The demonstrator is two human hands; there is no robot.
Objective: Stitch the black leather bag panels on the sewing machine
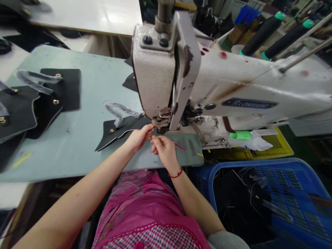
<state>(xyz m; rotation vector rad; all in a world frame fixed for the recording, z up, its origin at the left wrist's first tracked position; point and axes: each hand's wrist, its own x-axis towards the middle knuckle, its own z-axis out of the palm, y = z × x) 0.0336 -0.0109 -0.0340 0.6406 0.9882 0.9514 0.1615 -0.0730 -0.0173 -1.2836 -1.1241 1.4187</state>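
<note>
Your right grip (pixel 164 147) is curled, can't tell on what; your left grip (pixel 141 137), nearer the flat black pale-edged panel (pixel 123 127), likewise unclear. Panel lies leftward on the pale-green worktop (pixel 77 155), long axis slanting up-right toward the white metal sewing machine (pixel 155 72).

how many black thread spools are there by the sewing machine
2: the left spool is beyond the white sewing machine, near the picture's top right; the right spool is beside it. Others may be hidden.
</note>
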